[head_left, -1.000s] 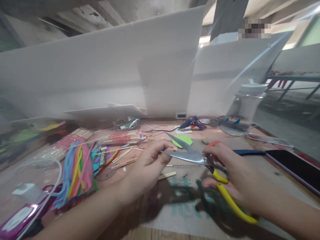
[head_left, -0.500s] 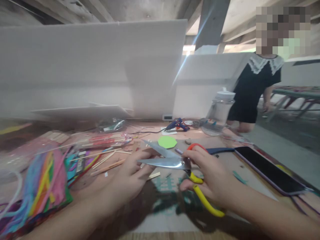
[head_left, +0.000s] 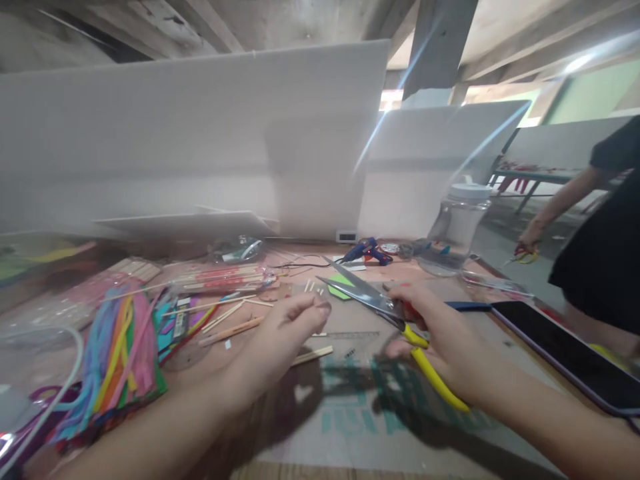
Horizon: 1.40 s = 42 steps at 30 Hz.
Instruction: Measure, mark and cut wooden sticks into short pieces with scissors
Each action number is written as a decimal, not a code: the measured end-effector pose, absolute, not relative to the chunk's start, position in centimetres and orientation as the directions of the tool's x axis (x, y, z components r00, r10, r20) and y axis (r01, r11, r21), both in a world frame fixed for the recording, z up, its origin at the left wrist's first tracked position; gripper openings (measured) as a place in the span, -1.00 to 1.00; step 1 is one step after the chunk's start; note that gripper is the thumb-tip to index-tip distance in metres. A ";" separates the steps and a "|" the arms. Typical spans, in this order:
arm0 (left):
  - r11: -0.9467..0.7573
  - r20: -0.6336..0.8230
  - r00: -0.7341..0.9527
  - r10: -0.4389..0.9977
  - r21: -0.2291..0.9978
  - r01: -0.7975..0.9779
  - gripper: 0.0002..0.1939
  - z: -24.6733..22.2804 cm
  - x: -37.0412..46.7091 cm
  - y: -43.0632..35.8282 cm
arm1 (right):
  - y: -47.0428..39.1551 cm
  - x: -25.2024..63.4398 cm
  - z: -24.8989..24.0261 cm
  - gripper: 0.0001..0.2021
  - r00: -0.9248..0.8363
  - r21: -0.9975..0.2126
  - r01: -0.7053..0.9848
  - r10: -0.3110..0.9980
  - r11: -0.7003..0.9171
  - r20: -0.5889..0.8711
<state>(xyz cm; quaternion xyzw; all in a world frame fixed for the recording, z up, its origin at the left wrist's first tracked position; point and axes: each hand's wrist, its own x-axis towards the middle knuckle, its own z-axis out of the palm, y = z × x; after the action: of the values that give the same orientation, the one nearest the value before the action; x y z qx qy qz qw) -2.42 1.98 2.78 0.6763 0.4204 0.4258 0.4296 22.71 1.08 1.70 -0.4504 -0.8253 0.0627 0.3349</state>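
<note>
My right hand grips a pair of scissors by the yellow and red handles, with the blades slightly apart and pointing up-left over the table. To the left of the blades, my left hand has its fingers curled together; whether anything small is between them is hidden. Behind the blade tips lies a bright green paper shape, partly covered by them. Several short cut stick pieces are beside it. Close to my left hand, pale wooden sticks rest on the board.
Colourful pipe cleaners, a pencil and bagged sticks lie to the left. At the back are a blue glue gun and a clear water bottle. A phone lies right. A co-worker's hand holds scissors.
The scissor blades have come closer together and tilted. My left hand's fingers have curled in, away from the blades. The view has swung left, and the co-worker appears farther right.
</note>
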 end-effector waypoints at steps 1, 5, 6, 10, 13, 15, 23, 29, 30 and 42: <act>-0.256 0.194 0.266 0.944 0.941 0.221 -0.66 2.8 -2.4 2.1 | 1.1 22.6 1.7 -0.64 -0.368 -0.401 0.706 0.786 0.584 0.497; -0.240 0.163 0.240 0.957 0.910 0.338 -0.64 3.0 -2.4 2.1 | 1.5 22.4 1.6 -0.70 -0.362 -0.406 0.746 0.833 0.528 0.419; -0.257 0.170 0.262 0.950 0.902 0.347 -0.66 2.9 -2.5 2.1 | 1.9 22.4 1.4 -0.70 -0.357 -0.414 0.755 0.849 0.508 0.390; -0.306 0.193 0.360 0.913 0.908 0.288 -0.56 2.2 -2.9 2.5 | 3.8 23.2 0.2 -0.56 -0.316 -0.461 0.779 0.901 0.426 0.298; -0.281 0.180 0.319 0.930 0.910 0.306 -0.54 2.0 -2.9 2.8 | 4.2 23.5 -0.6 -0.50 -0.321 -0.489 0.774 0.915 0.402 0.244; -0.251 0.159 0.281 0.946 0.910 0.330 -0.54 2.3 -2.8 2.8 | 4.0 23.3 -0.8 -0.53 -0.335 -0.495 0.762 0.908 0.418 0.252; -0.280 0.167 0.285 0.944 0.861 0.423 -0.61 2.7 -2.4 2.4 | 3.6 22.7 -1.3 -0.55 -0.355 -0.464 0.756 0.885 0.461 0.301; -0.194 0.155 0.308 0.938 0.976 0.098 -0.59 1.8 -2.8 3.0 | 3.7 22.8 -0.9 -0.49 -0.274 -0.502 0.778 0.923 0.378 0.271; -0.130 0.111 0.316 0.942 0.991 0.041 -0.58 1.7 -2.8 3.2 | 3.7 22.9 -0.8 -0.50 -0.266 -0.507 0.776 0.924 0.375 0.276; 0.078 0.044 0.343 0.938 0.940 -0.333 -0.58 2.1 -2.9 4.6 | 3.7 22.7 -2.8 -0.48 -0.397 -0.433 0.801 0.908 0.414 0.134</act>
<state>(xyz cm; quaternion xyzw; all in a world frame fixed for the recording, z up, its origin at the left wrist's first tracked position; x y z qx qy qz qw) -2.91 4.60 2.11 0.4811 0.3145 0.4793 0.6632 22.70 3.67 -2.76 -0.5198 -0.8220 0.1514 0.1770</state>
